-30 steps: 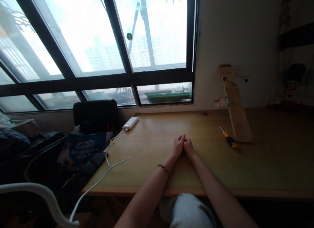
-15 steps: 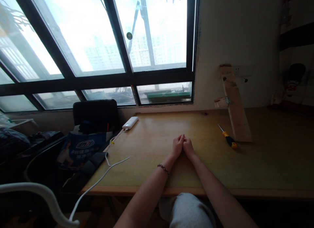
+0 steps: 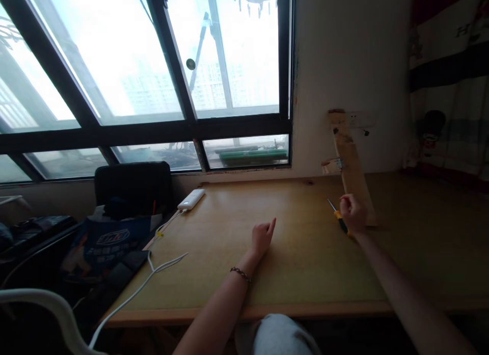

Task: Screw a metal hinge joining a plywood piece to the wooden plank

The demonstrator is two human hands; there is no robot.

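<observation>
My left hand (image 3: pixel 263 239) rests over the middle of the wooden table (image 3: pixel 298 273), fingers curled in and one digit sticking out, with nothing seen in it. My right hand (image 3: pixel 353 213) is a loose fist in front of the lower part of a wooden board (image 3: pixel 350 164), hiding some of it. The board leans up against the wall, and a small wood piece (image 3: pixel 330 166) is joined to it by a metal hinge (image 3: pixel 340 164). Just left of my right hand lies a screwdriver (image 3: pixel 341 222) with a yellow and black handle; the hand partly overlaps the handle's end.
A white power bank (image 3: pixel 191 199) with a white cable (image 3: pixel 153 273) lies at the table's left edge. Beyond that edge are a black chair (image 3: pixel 133 184) and a blue bag (image 3: pixel 110 238). A wall socket (image 3: pixel 359 119) sits behind the board, and a curtain (image 3: pixel 451 100) hangs at right.
My hands, clasped together before, have come apart. The right one has moved right to the board and screwdriver; the left stays near the middle. The view has turned slightly right.
</observation>
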